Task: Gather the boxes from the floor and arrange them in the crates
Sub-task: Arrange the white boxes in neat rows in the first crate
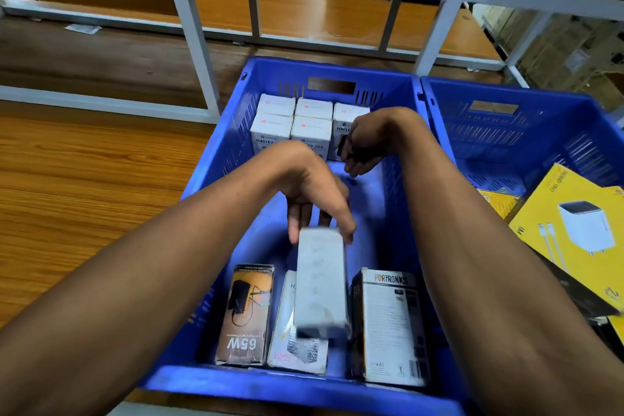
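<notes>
A blue crate (216, 176) fills the middle of the view. Several white Halley boxes (275, 125) stand in rows at its far end. Along the near wall lie a 65W charger box (244, 314), a white box (287, 341) and a black-and-white Portronics box (388, 324). My left hand (310, 192) grips the top end of a long grey-white box (320, 280), blurred, hanging above the near row. My right hand (368, 142) is curled around a small dark box (346, 145) by the far right white box.
A second blue crate (506, 132) touches the first on the right, with a large yellow charger box (574, 236) and other yellow boxes lying at its near side. A white metal shelf frame (199, 44) stands just behind the crates. The wooden floor (84, 196) stretches left.
</notes>
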### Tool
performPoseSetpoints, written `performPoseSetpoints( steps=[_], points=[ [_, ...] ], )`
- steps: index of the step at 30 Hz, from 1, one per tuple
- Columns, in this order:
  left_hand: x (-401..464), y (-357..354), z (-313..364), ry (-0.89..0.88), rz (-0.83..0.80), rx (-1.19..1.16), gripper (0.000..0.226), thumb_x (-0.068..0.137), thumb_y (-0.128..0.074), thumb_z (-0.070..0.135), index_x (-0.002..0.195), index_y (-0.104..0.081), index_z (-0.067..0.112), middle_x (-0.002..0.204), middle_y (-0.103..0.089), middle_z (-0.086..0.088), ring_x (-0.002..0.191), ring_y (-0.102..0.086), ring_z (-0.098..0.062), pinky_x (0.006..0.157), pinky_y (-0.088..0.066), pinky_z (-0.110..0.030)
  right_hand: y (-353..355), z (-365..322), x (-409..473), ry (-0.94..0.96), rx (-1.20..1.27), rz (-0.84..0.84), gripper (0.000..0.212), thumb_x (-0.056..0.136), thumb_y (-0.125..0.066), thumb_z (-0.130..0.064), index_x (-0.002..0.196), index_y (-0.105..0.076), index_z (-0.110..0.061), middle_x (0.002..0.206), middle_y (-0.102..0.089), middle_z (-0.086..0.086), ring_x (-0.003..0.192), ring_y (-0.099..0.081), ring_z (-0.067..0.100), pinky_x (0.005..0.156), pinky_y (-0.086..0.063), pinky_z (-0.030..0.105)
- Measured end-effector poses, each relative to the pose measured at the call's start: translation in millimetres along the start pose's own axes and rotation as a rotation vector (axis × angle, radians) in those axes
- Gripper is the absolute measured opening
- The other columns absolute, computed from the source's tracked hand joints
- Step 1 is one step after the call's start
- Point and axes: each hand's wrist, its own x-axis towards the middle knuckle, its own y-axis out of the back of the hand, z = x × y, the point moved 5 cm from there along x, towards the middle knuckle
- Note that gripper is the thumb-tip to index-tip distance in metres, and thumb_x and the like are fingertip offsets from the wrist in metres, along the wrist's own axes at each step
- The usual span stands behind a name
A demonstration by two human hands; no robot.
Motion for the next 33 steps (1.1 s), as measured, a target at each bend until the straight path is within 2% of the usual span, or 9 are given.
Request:
performPoseSetpoints(
  steps=[4, 8, 12, 17, 21, 23, 26, 29, 33],
  points=[
    [-4.9, 29.4, -1.8, -0.125, 0.301, -0.097, 0.021, 0.094, -0.061, 0.027, 0.100, -0.073, 0.011, 0.090, -0.070, -0.004, 0.076, -0.067, -0.025, 0.069, -0.065, -0.041, -5.0, -2.3, -9.1, 0.003, 0.028, -0.058, 0.030, 0.100, -0.041, 0.005, 0.110, -0.068, 0.012, 0.097, -0.075, 0.025, 0.092, -0.075, 0.033, 0.079, -0.064, 0.041],
    [-13.9, 60.1, -9.6, -0.248, 0.596, -0.207, 0.023, 0.082, -0.052, 0.040, 0.087, -0.062, 0.020, 0.082, -0.060, -0.010, 0.071, -0.057, -0.024, 0.062, -0.050, -0.035, -8.8, -8.6, -23.0, 0.069, 0.049, -0.066, 0.033, 0.097, -0.040, 0.007, 0.114, -0.068, 0.012, 0.092, -0.071, 0.022, 0.079, -0.071, 0.030, 0.080, -0.064, 0.045],
    [-26.8, 84.1, -13.3, -0.296, 0.886, -0.142, 0.039, 0.082, -0.040, 0.051, 0.088, -0.063, 0.021, 0.097, -0.070, 0.000, 0.092, -0.062, -0.020, 0.080, -0.047, -0.036, -1.6, -11.2, -30.9, 0.107, 0.146, -0.024, 0.034, 0.103, -0.037, -0.004, 0.118, -0.067, 0.005, 0.104, -0.074, 0.025, 0.088, -0.073, 0.032, 0.077, -0.065, 0.046],
    [-27.8, 90.4, -15.8, -0.367, 1.003, -0.265, 0.047, 0.079, -0.041, 0.057, 0.096, -0.065, 0.021, 0.100, -0.072, -0.003, 0.091, -0.063, -0.021, 0.080, -0.049, -0.037, 12.1, -13.8, -46.2, 0.181, 0.241, -0.002, 0.031, 0.109, -0.042, -0.023, 0.103, -0.069, -0.008, 0.091, -0.075, 0.010, 0.074, -0.073, 0.019, 0.068, -0.060, 0.037],
    [-30.7, 94.0, -14.4, -0.454, 1.062, -0.332, 0.051, 0.078, -0.044, 0.062, 0.102, -0.067, 0.024, 0.103, -0.073, -0.007, 0.085, -0.062, -0.014, 0.078, -0.049, -0.035, 26.2, -7.9, -51.6, 0.234, 0.301, -0.066, 0.062, 0.103, -0.045, -0.060, 0.121, -0.067, -0.006, 0.116, -0.074, 0.017, 0.104, -0.072, 0.031, 0.095, -0.058, 0.051],
    [-31.6, 96.4, -12.1, -0.509, 1.088, -0.327, 0.038, 0.087, -0.049, 0.056, 0.106, -0.069, 0.030, 0.102, -0.074, 0.002, 0.094, -0.066, -0.011, 0.089, -0.052, -0.036, 30.4, -6.5, -57.3, 0.291, 0.276, -0.111, 0.074, 0.091, -0.054, -0.067, 0.128, -0.066, -0.004, 0.124, -0.072, 0.018, 0.115, -0.069, 0.032, 0.097, -0.057, 0.049],
    [-29.3, 96.7, -11.8, -0.560, 1.067, -0.363, 0.032, 0.083, -0.061, 0.056, 0.110, -0.068, 0.039, 0.112, -0.073, 0.009, 0.109, -0.068, -0.012, 0.105, -0.052, -0.044, 37.7, -3.9, -65.0, 0.385, 0.314, -0.130, 0.061, 0.089, -0.069, -0.042, 0.130, -0.064, 0.002, 0.125, -0.070, 0.022, 0.116, -0.067, 0.032, 0.095, -0.056, 0.043],
    [-22.7, 97.1, -11.6, -0.579, 1.044, -0.323, 0.045, 0.074, -0.066, 0.055, 0.118, -0.063, 0.042, 0.119, -0.071, 0.010, 0.113, -0.068, -0.012, 0.105, -0.052, -0.048, 44.3, -0.3, -61.3, 0.436, 0.330, -0.158, 0.044, 0.093, -0.070, -0.013, 0.133, -0.062, 0.005, 0.133, -0.065, 0.026, 0.129, -0.061, 0.038, 0.114, -0.046, 0.049],
    [-18.6, 99.6, -12.6, -0.582, 1.063, -0.236, 0.050, 0.077, -0.068, 0.052, 0.125, -0.060, 0.044, 0.124, -0.070, 0.010, 0.118, -0.066, -0.012, 0.106, -0.052, -0.047, 46.9, -1.3, -52.6, 0.447, 0.318, -0.128, 0.041, 0.088, -0.074, -0.001, 0.128, -0.067, 0.004, 0.130, -0.069, 0.022, 0.127, -0.063, 0.034, 0.115, -0.045, 0.046]
  ],
)
